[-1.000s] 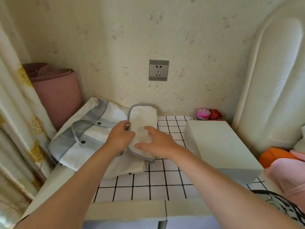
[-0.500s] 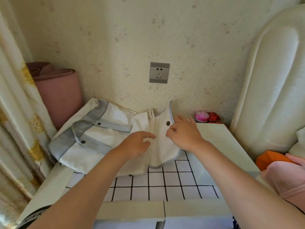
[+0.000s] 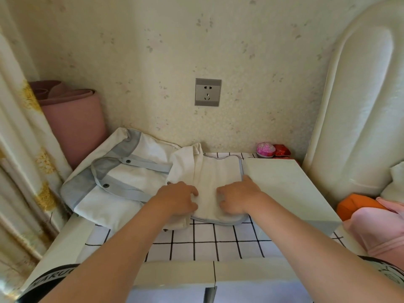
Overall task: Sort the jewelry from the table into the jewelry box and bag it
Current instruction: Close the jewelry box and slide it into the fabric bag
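On the bag flap — left hand, right hand, fingers curled

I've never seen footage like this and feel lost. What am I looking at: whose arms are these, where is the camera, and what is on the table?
No machine here: a person works with bare hands. The single camera sits on their head, looking forward and down, so both arms reach in from below. The left hand and right hand rest, fingers curled, on the flap of a white-and-grey bag; whether they pinch the cloth is unclear. Beside it, on the checked table, stands a white box, probably the jewelry box. No jewelry shows.
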A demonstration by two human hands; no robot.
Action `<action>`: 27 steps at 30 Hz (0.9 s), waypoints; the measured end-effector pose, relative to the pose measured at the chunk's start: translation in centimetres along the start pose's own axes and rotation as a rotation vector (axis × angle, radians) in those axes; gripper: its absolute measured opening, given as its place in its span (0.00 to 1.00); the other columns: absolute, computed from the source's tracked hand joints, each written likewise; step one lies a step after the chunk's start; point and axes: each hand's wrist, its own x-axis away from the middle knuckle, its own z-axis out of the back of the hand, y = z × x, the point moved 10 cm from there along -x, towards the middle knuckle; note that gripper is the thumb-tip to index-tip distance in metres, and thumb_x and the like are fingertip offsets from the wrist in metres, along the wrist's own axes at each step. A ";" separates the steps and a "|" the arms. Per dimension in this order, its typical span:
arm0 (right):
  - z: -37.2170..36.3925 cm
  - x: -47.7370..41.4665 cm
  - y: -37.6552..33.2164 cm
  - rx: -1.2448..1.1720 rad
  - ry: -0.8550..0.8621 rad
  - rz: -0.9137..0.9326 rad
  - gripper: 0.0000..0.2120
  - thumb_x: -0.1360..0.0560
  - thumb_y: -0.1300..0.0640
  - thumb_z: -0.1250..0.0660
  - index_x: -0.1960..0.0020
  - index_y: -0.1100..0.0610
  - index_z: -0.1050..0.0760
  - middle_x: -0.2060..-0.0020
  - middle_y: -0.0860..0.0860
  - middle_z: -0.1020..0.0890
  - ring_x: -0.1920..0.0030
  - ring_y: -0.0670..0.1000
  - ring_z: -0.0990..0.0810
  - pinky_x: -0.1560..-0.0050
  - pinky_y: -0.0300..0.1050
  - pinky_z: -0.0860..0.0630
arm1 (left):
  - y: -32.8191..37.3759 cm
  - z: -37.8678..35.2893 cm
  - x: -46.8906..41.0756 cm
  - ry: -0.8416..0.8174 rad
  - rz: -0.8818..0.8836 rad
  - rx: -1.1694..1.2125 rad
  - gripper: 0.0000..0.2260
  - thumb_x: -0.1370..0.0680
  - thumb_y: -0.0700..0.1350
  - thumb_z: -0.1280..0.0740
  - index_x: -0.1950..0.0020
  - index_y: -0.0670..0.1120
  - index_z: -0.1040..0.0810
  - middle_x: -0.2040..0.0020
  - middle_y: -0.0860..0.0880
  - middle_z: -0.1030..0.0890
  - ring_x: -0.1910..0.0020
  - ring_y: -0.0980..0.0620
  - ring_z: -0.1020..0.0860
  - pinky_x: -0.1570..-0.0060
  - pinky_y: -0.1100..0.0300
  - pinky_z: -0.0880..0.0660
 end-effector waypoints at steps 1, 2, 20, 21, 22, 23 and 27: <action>0.4 0.1 0.1 -0.046 0.034 0.011 0.20 0.21 0.47 0.48 0.32 0.47 0.29 0.38 0.48 0.20 0.38 0.54 0.24 0.32 0.57 0.43 | 0.0 0.1 0.0 0.013 0.002 0.006 0.20 0.23 0.58 0.36 0.31 0.61 0.29 0.32 0.52 0.29 0.34 0.47 0.29 0.40 0.54 0.31; 0.9 0.3 0.1 -0.104 0.084 0.028 0.20 0.21 0.48 0.46 0.31 0.46 0.28 0.36 0.48 0.21 0.36 0.53 0.25 0.31 0.56 0.42 | 0.1 0.3 0.1 0.036 0.002 0.008 0.19 0.23 0.58 0.36 0.32 0.61 0.28 0.32 0.52 0.29 0.34 0.47 0.30 0.39 0.53 0.31; -2.5 11.3 19.7 -0.671 0.364 -0.476 0.38 0.25 0.31 0.39 0.21 0.47 0.44 0.22 0.56 0.47 0.24 0.60 0.41 0.27 0.54 0.36 | 17.5 -0.4 -1.2 0.102 -0.125 0.791 0.35 0.21 0.56 0.36 0.20 0.46 0.49 0.23 0.49 0.43 0.26 0.50 0.38 0.27 0.54 0.37; -3.2 11.4 20.3 -0.732 0.347 -0.488 0.38 0.25 0.31 0.38 0.21 0.47 0.43 0.24 0.57 0.43 0.25 0.60 0.39 0.28 0.53 0.35 | 17.7 -0.7 -1.3 0.107 -0.095 0.816 0.36 0.21 0.55 0.35 0.20 0.47 0.50 0.23 0.49 0.44 0.27 0.50 0.37 0.28 0.53 0.36; -3.8 11.4 20.7 -0.799 0.337 -0.484 0.38 0.25 0.32 0.38 0.22 0.46 0.43 0.26 0.57 0.40 0.27 0.60 0.36 0.29 0.52 0.34 | 17.8 -0.8 -1.3 0.122 -0.069 0.848 0.37 0.22 0.54 0.34 0.20 0.48 0.50 0.23 0.50 0.44 0.27 0.49 0.36 0.28 0.52 0.35; -4.3 11.3 20.9 -0.874 0.335 -0.466 0.37 0.25 0.32 0.37 0.22 0.45 0.43 0.27 0.56 0.37 0.29 0.59 0.33 0.32 0.50 0.32 | 17.9 -1.0 -1.4 0.128 -0.040 0.885 0.38 0.23 0.54 0.33 0.20 0.49 0.51 0.23 0.50 0.44 0.27 0.49 0.37 0.28 0.50 0.35; -4.9 10.9 20.6 -1.083 0.334 -0.397 0.37 0.24 0.37 0.33 0.21 0.44 0.45 0.28 0.52 0.30 0.32 0.54 0.27 0.40 0.43 0.29 | 18.2 -1.9 -1.7 0.114 0.011 1.066 0.37 0.27 0.54 0.32 0.23 0.55 0.47 0.26 0.51 0.35 0.29 0.49 0.32 0.30 0.50 0.33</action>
